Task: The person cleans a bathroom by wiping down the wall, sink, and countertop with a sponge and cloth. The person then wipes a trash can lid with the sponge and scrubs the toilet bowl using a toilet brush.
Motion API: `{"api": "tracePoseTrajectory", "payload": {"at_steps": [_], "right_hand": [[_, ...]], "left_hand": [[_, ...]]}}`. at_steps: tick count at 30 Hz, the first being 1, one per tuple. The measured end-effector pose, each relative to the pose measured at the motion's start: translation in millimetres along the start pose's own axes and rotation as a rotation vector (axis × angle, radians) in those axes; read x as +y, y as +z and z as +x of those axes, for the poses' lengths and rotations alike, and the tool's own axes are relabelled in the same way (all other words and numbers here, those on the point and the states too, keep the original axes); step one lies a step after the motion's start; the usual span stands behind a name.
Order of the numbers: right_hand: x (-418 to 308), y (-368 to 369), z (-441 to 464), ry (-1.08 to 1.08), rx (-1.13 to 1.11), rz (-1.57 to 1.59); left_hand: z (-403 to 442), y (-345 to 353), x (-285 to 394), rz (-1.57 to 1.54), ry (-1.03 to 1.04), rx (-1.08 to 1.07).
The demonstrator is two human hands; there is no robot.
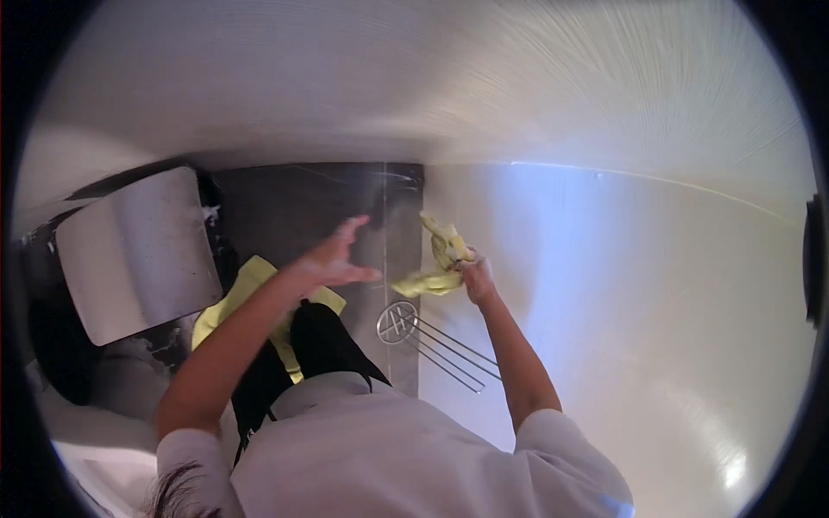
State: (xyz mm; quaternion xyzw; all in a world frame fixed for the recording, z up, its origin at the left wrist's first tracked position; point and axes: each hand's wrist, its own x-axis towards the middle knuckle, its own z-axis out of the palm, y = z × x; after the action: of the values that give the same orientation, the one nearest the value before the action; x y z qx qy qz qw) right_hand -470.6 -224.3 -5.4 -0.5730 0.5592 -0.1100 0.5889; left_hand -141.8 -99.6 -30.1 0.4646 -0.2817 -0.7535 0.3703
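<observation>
My right hand (478, 276) is closed on a crumpled yellow cloth (446, 250), which hangs to the left of the fingers beside the pale wall. To the left, my left hand (333, 262) is held in the air with thumb and fingers spread, and nothing is in it. A gap separates that hand from the cloth. Below the cloth is a round metal wire piece (397, 322) with long thin rods running down to the right. Another yellow cloth (250, 285) lies by my waist, partly hidden behind my left forearm and the black apron (324, 341).
A light grey panel with rounded corners (138, 255) stands tilted at the left, with white specks near its edge. Dark grey surface (294, 203) lies behind my left hand. Pale glossy walls (639, 285) rise at the right and across the top. A dark object (813, 259) sits at the far right.
</observation>
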Motion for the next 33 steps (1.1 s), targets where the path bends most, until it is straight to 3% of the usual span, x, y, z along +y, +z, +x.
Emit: {"api": "tracePoseTrajectory", "payload": {"at_steps": [1,4,5,7,13,15,16,18,20,22,24,26,28,29,31,33], "right_hand": [[-13.6,23.9,2.0,-0.006,-0.079,0.194],[-20.7,69.1,20.5,-0.005,-0.148,0.029],[-32.3,86.0,24.7,-0.01,-0.169,-0.029],[-99.4,123.5,18.3,0.2,-0.198,0.62],[-78.5,98.4,34.0,0.208,-0.274,0.802],[-78.2,94.2,34.6,0.199,-0.245,0.736],[-79.5,93.8,35.0,0.198,-0.224,0.67],[-63.8,76.2,40.9,0.206,-0.145,0.635],[-39.6,44.7,51.0,0.201,-0.048,0.596],[-25.5,11.0,61.4,-0.146,0.185,-1.041],[-39.1,-18.0,72.3,-0.011,0.383,-1.282],[-50.5,-65.7,88.1,-0.986,0.523,-1.594],[-110.0,-70.5,89.2,-0.903,0.333,-1.743],[-103.1,-89.2,88.4,-0.908,0.339,-1.737],[-70.7,-121.3,83.0,-0.693,-0.04,-1.974],[-34.8,-98.9,27.5,0.191,0.136,-1.629]], "left_hand": [[12.0,9.4,2.8,-0.032,-0.067,-0.03],[36.6,19.1,9.0,-0.077,-0.106,-0.095],[44.4,20.4,7.0,-0.154,-0.007,-0.076],[44.5,17.5,11.8,-0.227,0.094,-0.064],[48.3,4.1,12.2,-0.223,0.256,-0.008],[49.1,1.3,9.5,-0.548,-0.015,-0.013],[49.2,-2.6,3.3,-0.548,-0.015,-0.019],[47.8,-5.6,-7.7,-1.044,-0.171,-0.203],[35.6,-4.0,6.0,-1.064,-0.214,-0.263],[30.4,-2.3,8.3,-0.985,-0.231,-0.075],[23.5,-2.6,3.7,-0.899,-0.231,0.001],[18.5,-4.1,-6.1,-0.73,-0.239,0.15],[15.9,-9.6,-18.0,-0.731,-0.257,0.183],[17.7,-12.6,-18.9,-0.713,-0.259,0.219],[11.0,-14.9,-22.8,-0.742,-0.256,0.254],[3.9,-18.4,-22.0,-0.773,-0.223,0.266]]}}
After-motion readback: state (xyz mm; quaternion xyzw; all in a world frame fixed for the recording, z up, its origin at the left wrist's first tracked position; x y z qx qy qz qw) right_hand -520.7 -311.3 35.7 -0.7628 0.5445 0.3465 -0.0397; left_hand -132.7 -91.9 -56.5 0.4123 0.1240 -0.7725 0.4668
